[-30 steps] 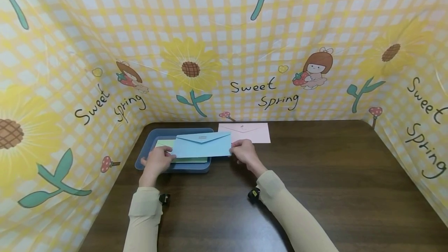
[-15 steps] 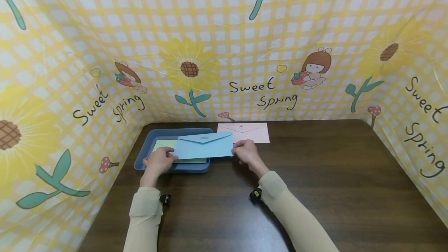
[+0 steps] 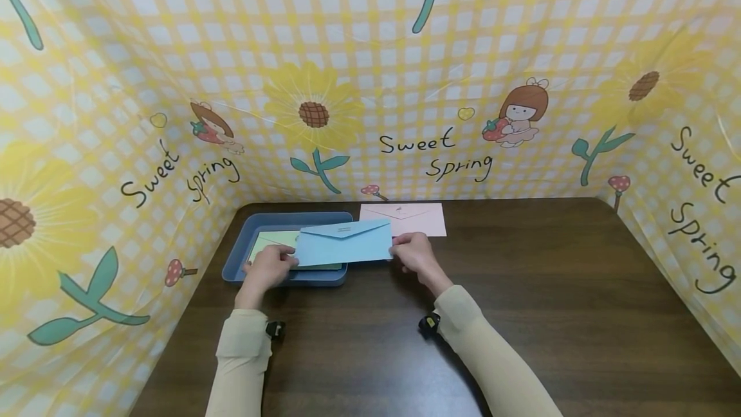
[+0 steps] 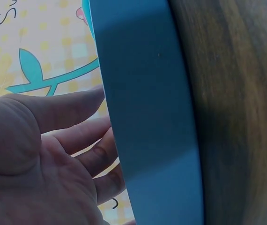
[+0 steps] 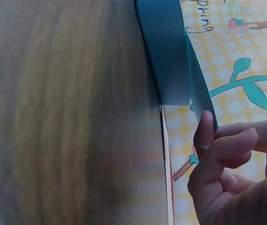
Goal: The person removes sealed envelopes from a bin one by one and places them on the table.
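A light blue envelope (image 3: 344, 246), flap side up, hangs tilted over the right part of a blue tray (image 3: 315, 280), its right end past the tray's rim. My left hand (image 3: 267, 269) pinches its left end; in the left wrist view the tray's wall (image 4: 147, 93) hides those fingertips. At the other end, my right hand (image 3: 418, 257) pinches the corner between thumb and finger, as the right wrist view confirms on the envelope's edge (image 5: 201, 89). Inside the tray lies a pale green envelope (image 3: 278, 239), partly covered by the blue one.
Behind the blue envelope's right end, a pink envelope (image 3: 422, 219) lies on the dark wooden table (image 3: 550, 288) near its back edge. A yellow checked cloth (image 3: 359, 31) with printed sunflowers surrounds the table on the back and both sides.
Both hands have shifted slightly right with the blue envelope, uncovering more of the green one and covering a bit more of the pink one. The tray stays put.
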Motion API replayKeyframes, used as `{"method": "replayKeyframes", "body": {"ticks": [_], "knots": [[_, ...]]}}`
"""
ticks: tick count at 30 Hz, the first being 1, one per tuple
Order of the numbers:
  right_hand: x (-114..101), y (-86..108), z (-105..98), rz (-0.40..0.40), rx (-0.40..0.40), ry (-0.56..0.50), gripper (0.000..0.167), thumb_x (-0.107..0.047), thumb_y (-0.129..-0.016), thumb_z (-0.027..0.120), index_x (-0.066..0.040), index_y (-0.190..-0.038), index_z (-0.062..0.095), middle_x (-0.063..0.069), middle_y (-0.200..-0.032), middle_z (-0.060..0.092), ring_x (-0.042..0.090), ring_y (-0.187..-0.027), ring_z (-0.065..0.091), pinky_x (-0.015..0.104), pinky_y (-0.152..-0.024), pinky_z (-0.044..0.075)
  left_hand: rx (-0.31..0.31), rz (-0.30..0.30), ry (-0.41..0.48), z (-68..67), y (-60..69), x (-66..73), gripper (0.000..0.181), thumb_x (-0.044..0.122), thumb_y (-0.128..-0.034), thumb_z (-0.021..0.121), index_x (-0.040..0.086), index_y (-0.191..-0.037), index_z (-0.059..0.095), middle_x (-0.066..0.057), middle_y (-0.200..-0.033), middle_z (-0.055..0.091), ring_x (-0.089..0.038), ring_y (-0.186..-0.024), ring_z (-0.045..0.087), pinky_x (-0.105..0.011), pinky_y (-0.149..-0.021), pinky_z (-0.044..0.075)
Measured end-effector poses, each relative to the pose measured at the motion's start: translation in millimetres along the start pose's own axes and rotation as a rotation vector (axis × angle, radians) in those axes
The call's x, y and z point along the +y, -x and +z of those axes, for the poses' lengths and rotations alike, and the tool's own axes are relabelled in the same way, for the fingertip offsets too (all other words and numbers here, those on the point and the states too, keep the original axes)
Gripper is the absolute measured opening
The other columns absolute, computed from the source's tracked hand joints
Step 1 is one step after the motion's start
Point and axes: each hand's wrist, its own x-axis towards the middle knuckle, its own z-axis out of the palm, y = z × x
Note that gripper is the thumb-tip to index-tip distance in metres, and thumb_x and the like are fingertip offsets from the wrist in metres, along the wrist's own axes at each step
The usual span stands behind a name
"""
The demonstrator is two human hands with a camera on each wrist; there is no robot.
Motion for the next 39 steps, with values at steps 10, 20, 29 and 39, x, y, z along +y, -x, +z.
{"method": "replayKeyframes", "body": {"ticks": [10,20,29,39], "knots": [[5.3,1.9,-8.2,-0.003,0.001,-0.046,0.010,-0.005,-0.093,0.072,-0.001,-0.102,0.074,0.011,-0.094,0.068,0.017,-0.065,0.053,0.027,-0.053,0.049,0.011,-0.003,0.005,-0.7,0.6,2.0,0.037,0.018,-0.1057,0.060,-0.002,-0.137,0.067,-0.021,-0.122,0.072,-0.044,-0.118,0.061,-0.082,-0.106,0.016],[10.8,1.7,-17.5,0.008,0.003,-0.032,0.013,-0.008,-0.095,0.072,-0.001,-0.106,0.074,0.012,-0.097,0.067,0.020,-0.069,0.056,0.029,-0.056,0.051,0.174,-0.110,0.054,-29.3,6.2,-21.5,0.052,0.012,-0.1016,0.043,-0.002,-0.151,0.053,-0.036,-0.153,0.040,-0.061,-0.138,0.034,-0.080,-0.098,0.031],[14.4,-1.0,-24.6,0.014,-0.004,-0.041,0.014,-0.008,-0.095,0.072,0.000,-0.107,0.074,0.013,-0.099,0.068,0.022,-0.071,0.056,0.029,-0.056,0.051,0.205,-0.229,0.085,-43.4,14.7,-45.9,0.068,0.001,-0.0893,0.044,-0.003,-0.157,0.041,-0.042,-0.155,0.023,-0.063,-0.139,0.018,-0.082,-0.104,0.019],[16.8,-1.7,-35.8,0.019,0.003,-0.027,0.016,-0.009,-0.096,0.072,-0.001,-0.110,0.075,0.013,-0.102,0.068,0.023,-0.075,0.057,0.029,-0.059,0.052,0.165,-0.277,0.086,-48.1,15.7,-53.9,0.071,0.002,-0.0892,0.046,-0.005,-0.159,0.033,-0.043,-0.155,0.017,-0.064,-0.142,0.012,-0.082,-0.106,0.018]]}}
